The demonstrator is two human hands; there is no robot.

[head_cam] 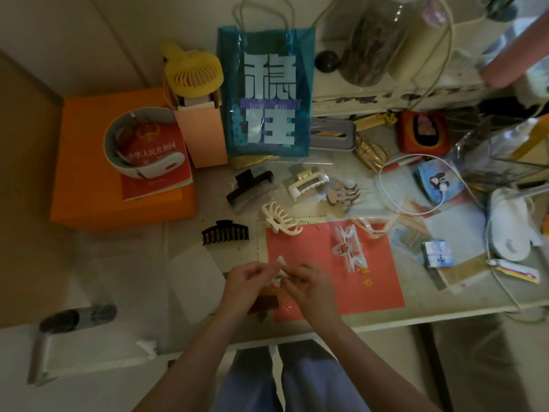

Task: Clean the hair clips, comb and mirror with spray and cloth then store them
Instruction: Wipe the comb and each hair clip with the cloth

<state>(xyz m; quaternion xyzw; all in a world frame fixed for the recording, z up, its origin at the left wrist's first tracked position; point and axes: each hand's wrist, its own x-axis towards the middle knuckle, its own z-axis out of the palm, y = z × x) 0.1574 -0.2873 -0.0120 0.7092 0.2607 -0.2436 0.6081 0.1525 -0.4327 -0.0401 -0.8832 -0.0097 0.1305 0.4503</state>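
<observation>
Near the front edge of the desk (371, 318), both hands meet over the left border of a red sheet (320, 263). The left hand (245, 282) and the right hand (309, 285) have their fingers curled round a small white thing (280, 270) held between them; it is blurred, so whether it is a clip or a cloth cannot be told. Just beneath the hands lies a brown comb (263, 304), partly hidden by them. Farther back the hair clips are spread over the desk: a black claw clip (225, 232) to the left of the red sheet, a larger black clip (248, 185) beyond it, a cream claw clip (280, 222) touching the sheet's far left corner, a cream rectangular clip (307, 183) to the right of the larger black one, and a small brownish clip (341, 195) just beside that. A clear clip (350, 248) lies on the red sheet, to the right of the hands. At the far side stands a blue transparent bag (266, 93) printed with large pale characters, and at the left an orange box (89, 173) carries a red booklet (157, 165). A white cable (427, 188) loops over the right part of the desk.
</observation>
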